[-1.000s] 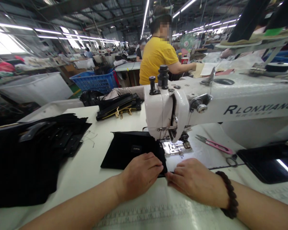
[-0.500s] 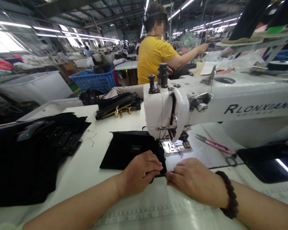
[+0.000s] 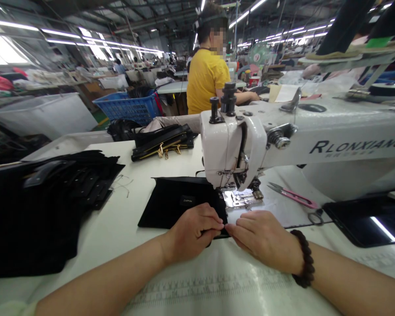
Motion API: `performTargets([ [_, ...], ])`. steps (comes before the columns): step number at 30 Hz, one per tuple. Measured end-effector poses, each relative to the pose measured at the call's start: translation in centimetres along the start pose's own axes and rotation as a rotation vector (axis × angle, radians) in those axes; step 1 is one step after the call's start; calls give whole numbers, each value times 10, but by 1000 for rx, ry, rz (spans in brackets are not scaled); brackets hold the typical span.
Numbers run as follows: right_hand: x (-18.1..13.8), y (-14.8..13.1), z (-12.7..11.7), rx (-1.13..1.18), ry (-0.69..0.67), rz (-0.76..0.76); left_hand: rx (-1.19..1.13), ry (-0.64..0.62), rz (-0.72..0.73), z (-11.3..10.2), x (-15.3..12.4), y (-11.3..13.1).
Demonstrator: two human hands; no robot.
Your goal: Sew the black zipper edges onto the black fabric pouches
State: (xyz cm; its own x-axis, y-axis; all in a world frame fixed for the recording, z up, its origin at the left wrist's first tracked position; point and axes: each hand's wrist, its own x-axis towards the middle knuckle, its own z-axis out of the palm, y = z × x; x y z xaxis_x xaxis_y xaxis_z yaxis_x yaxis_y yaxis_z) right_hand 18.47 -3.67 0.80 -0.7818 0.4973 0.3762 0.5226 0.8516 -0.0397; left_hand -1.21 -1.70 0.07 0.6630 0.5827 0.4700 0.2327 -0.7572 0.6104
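At lower center, your left hand (image 3: 194, 230) pinches the black panel (image 3: 166, 206), presumably steadying its edge; right hand (image 3: 263, 237), grip unclear.

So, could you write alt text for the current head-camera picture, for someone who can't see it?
A person's left hand pinches the near edge of a black fabric piece, the right hand at its corner, close to a white sewing machine. Black pieces are heaped to the left; pink snips lie to the right. Beyond is someone in yellow.
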Motion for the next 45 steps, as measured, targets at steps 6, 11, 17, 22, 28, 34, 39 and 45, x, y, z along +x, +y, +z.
performTargets([
  [6,1,3,1,-22,-9,-56,39,-21,39,0,1,2],
  [11,1,0,2,-63,-82,-116,109,-51,98,-1,0,0],
  [17,-2,-6,-2,-137,-168,-131,322,-174,144,-1,-11,-3],
  [22,-6,-9,-1,-169,-202,-99,366,-133,199,0,-14,-3],
  [28,-8,-9,6,-212,-217,-23,388,-162,210,-2,-8,-7],
  [34,-6,-4,12,-219,-210,69,430,-194,176,-3,-5,-20],
  [39,-2,2,15,-219,-153,108,504,-240,163,-5,1,-26],
  [45,2,5,15,-180,-126,142,574,-269,113,-6,8,-35],
])
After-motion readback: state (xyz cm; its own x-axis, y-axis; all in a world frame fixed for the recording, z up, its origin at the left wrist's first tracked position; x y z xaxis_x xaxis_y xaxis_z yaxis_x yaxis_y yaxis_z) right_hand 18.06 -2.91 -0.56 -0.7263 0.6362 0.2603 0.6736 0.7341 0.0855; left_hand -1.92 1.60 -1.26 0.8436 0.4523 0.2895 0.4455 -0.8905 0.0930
